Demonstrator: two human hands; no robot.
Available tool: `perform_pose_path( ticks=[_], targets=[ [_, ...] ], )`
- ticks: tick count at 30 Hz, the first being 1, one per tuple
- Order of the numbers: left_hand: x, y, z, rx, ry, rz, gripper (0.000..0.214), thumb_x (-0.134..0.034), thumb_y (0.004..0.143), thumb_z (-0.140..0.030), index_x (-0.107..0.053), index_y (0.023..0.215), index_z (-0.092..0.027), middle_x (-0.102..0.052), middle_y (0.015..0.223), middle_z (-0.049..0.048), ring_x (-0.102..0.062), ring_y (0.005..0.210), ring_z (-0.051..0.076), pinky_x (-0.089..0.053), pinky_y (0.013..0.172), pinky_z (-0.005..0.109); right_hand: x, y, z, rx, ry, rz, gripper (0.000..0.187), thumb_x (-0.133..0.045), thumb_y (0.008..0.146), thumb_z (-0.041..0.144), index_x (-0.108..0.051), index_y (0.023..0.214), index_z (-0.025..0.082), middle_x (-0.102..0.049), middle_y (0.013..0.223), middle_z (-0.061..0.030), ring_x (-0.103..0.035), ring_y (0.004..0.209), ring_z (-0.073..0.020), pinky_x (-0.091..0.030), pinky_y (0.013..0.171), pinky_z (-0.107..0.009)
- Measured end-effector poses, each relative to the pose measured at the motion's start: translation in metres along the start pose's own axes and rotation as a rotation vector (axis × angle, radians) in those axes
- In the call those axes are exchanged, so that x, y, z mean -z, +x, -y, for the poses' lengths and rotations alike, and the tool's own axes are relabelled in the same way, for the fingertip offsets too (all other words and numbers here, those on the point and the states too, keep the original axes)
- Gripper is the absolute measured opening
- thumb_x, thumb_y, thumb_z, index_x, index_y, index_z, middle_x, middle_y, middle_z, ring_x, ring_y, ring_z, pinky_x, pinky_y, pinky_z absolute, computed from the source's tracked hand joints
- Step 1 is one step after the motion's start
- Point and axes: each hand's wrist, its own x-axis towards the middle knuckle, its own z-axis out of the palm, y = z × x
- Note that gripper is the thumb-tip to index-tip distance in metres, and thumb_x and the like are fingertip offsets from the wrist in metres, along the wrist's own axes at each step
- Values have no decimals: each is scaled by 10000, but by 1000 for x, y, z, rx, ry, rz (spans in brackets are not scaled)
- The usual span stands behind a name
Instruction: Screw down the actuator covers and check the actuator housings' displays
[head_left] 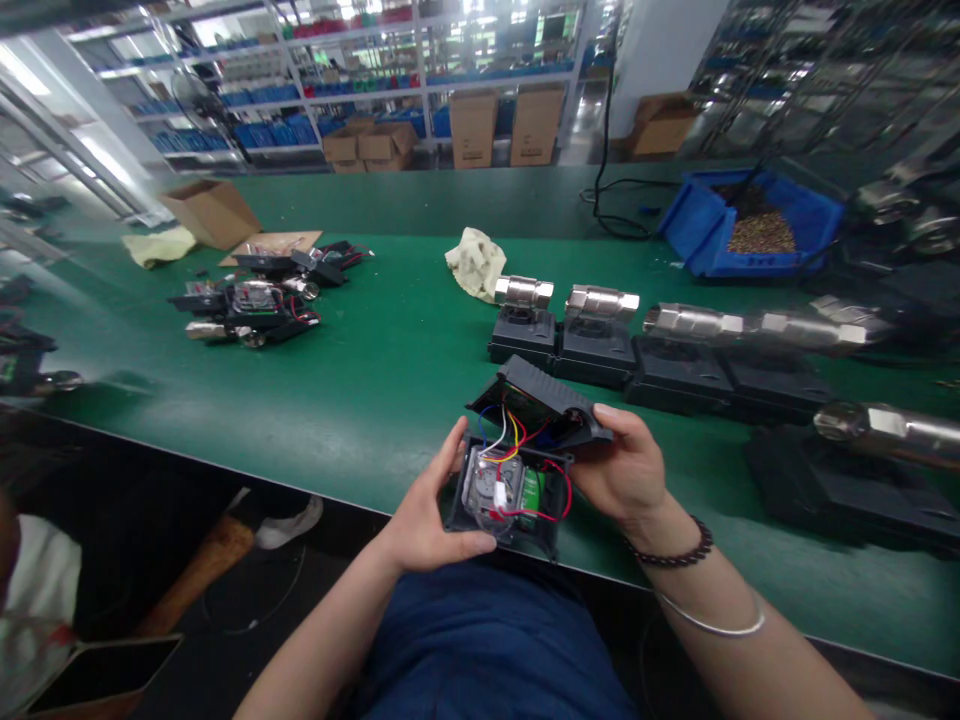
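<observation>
My left hand grips the left side of an opened black housing base, its thumb along the near edge. Inside the base sit a clear-covered mechanism, a green battery and a white connector. My right hand is closed around the right end of the ribbed black cover, which tilts up above the base. Red, yellow, white and blue wires run between cover and base. The fingers of my right hand are partly hidden behind the cover.
Several black units with metal valve bodies line the right of the green table. A pale cloth lies behind them. A blue bin holds small brass-coloured parts. Opened units and a cardboard box are at left.
</observation>
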Motion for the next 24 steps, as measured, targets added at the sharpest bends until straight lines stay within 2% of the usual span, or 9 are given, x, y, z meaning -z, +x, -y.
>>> perform_pose_path(
  ticks=[1, 3, 5, 7, 10, 14, 16, 20, 24],
  targets=[
    [1, 1, -1, -1, 16, -9, 1238, -837, 628, -583, -170, 1560, -117, -566, 1399, 206, -542, 1299, 356, -370, 1139, 467, 1, -1, 1, 28, -4, 6, 318, -636, 727, 482, -761, 922, 265, -761, 920, -13, -701, 898, -276, -538, 883, -429],
    [2, 3, -3, 18, 28, -36, 1262, -835, 612, -610, -168, 1559, -109, -618, 1331, 203, -578, 1255, 361, -381, 1127, 479, 4, -5, 3, 183, -98, 52, 392, -660, 728, 517, -749, 1023, 276, -735, 1086, -24, -657, 1058, -287, -497, 969, -418],
    [2, 5, -6, 46, 13, -59, 1294, -836, 597, -631, -155, 1559, -97, -677, 1230, 193, -614, 1202, 365, -404, 1105, 490, 6, -10, 8, 432, -347, 164, 453, -681, 747, 509, -710, 1134, 277, -651, 1271, -46, -565, 1216, -305, -440, 1047, -429],
    [1, 7, -9, 68, -25, -51, 1310, -840, 585, -639, -156, 1558, -88, -702, 1180, 189, -635, 1169, 367, -433, 1079, 491, 6, -16, 13, 645, -650, 306, 480, -678, 783, 445, -656, 1227, 264, -564, 1372, -83, -507, 1277, -319, -415, 1072, -462],
    [0, 9, -11, 68, -49, -44, 1288, -840, 575, -648, -202, 1551, -101, -631, 1315, 213, -608, 1214, 372, -439, 1079, 485, 1, -23, 18, 776, -911, 486, 547, -657, 759, 319, -583, 1297, 251, -530, 1383, -114, -515, 1265, -317, -412, 1075, -491],
    [4, 9, -7, 60, 29, -79, 1241, -889, 528, -580, -304, 1526, -130, -490, 1475, 208, -495, 1335, 389, -326, 1163, 498, -7, -29, 22, 805, -1084, 620, 614, -604, 691, 154, -541, 1294, 249, -565, 1330, -103, -490, 1300, -283, -398, 1099, -476],
    [4, 8, -5, 59, 34, -76, 1220, -888, 536, -575, -317, 1522, -138, -526, 1446, 201, -513, 1322, 384, -329, 1161, 500, -8, -31, 23, 789, -1109, 610, 612, -590, 685, 127, -542, 1284, 247, -543, 1349, -104, -481, 1304, -276, -414, 1085, -460],
    [1, 7, -4, 24, -22, -64, 1288, -854, 516, -675, -280, 1534, -135, -692, 1218, 186, -644, 1167, 364, -455, 1070, 470, -6, -34, 26, 743, -1149, 535, 576, -591, 685, 113, -580, 1244, 248, -448, 1436, -108, -497, 1274, -276, -452, 1030, -439],
    [-2, 7, -5, 3, -23, -57, 1329, -823, 499, -729, -256, 1540, -128, -727, 1127, 172, -689, 1086, 354, -504, 1017, 458, -9, -36, 30, 670, -1182, 578, 547, -589, 688, 93, -601, 1216, 233, -444, 1436, -96, -486, 1284, -249, -412, 1068, -417]
  ],
)
